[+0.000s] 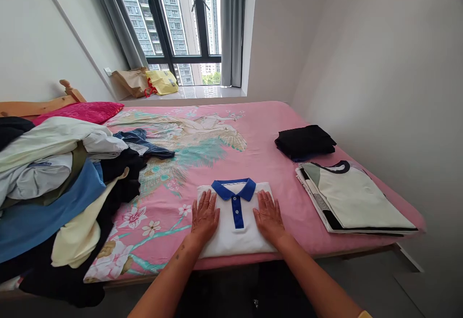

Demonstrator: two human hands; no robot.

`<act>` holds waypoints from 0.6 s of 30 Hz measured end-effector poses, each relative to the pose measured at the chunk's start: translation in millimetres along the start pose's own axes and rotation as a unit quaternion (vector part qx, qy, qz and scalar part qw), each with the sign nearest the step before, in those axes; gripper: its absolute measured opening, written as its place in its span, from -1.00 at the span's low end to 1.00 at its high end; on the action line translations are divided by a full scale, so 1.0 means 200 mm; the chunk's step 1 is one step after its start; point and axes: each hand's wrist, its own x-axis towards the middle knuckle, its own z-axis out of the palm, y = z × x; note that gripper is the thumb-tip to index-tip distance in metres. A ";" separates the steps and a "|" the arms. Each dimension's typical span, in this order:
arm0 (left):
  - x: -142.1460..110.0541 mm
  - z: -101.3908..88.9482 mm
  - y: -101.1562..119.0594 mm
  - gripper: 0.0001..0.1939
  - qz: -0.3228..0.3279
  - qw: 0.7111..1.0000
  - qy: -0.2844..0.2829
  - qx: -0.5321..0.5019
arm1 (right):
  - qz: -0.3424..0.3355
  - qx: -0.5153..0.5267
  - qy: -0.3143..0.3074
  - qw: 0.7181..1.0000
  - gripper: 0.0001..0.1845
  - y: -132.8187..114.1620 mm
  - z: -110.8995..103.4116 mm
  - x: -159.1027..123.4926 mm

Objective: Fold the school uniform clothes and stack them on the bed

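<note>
Polo shirt (237, 244), folded, beneath two open hands

White fabric is laid collar-up near the front edge of the bed (265, 163). The sides are pressed by the left hand (205, 215) and the right hand (268, 213), fingers extended, nothing gripped. Creases could be introduced by uneven pressure, since the bedding appears soft; the fold could be skewed if one palm were dragged; the lower edge could be carried over the bed's edge by a pull towards the body. The blue collar (248, 190) could be crushed by careless handling. The pink surface is patterned with flowers and a bird. It is flanked by heaped clothes (77, 187) at left and a folded stack (356, 197) at right. Daylight is admitted by a window (181, 16) beyond.
</note>
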 end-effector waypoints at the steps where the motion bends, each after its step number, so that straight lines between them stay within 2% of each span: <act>1: 0.03 0.00 -0.01 -0.46 0.006 1.000 -0.015 -0.013 | -0.019 0.007 -0.010 1.000 -0.38 0.00 0.00 0.03; 2: 0.06 0.01 -0.02 -0.45 -0.013 0.999 -0.032 -0.027 | -0.016 0.016 -0.023 0.999 -0.38 0.01 0.00 0.06; 4: 0.11 0.01 -0.05 -0.40 -0.089 0.993 -0.055 -0.051 | 0.043 0.033 -0.031 0.998 -0.37 0.05 0.00 0.11; 7: 0.11 0.02 -0.10 -0.35 -0.151 0.985 -0.024 -0.079 | 0.115 0.062 0.017 0.991 -0.36 0.16 -0.02 0.14; 10: -0.01 0.01 -0.15 -0.41 -0.143 0.980 0.020 -0.141 | 0.115 0.138 0.065 0.982 -0.39 0.28 -0.04 0.05; 12: -0.14 0.00 -0.17 -0.44 -0.153 0.961 0.018 -0.230 | 0.135 0.228 0.052 0.963 -0.42 0.33 -0.06 -0.05; 13: -0.19 -0.01 -0.18 -0.45 -0.165 0.944 0.003 -0.285 | 0.151 0.281 0.028 0.947 -0.44 0.35 -0.07 -0.09; 15: -0.28 -0.03 -0.19 -0.46 -0.208 0.892 -0.044 -0.399 | 0.186 0.394 -0.049 0.899 -0.52 0.36 -0.10 -0.15; 18: -0.29 -0.09 -0.19 -0.52 -0.275 0.789 -0.133 -0.534 | 0.234 0.532 -0.162 0.797 -0.64 0.34 -0.17 -0.17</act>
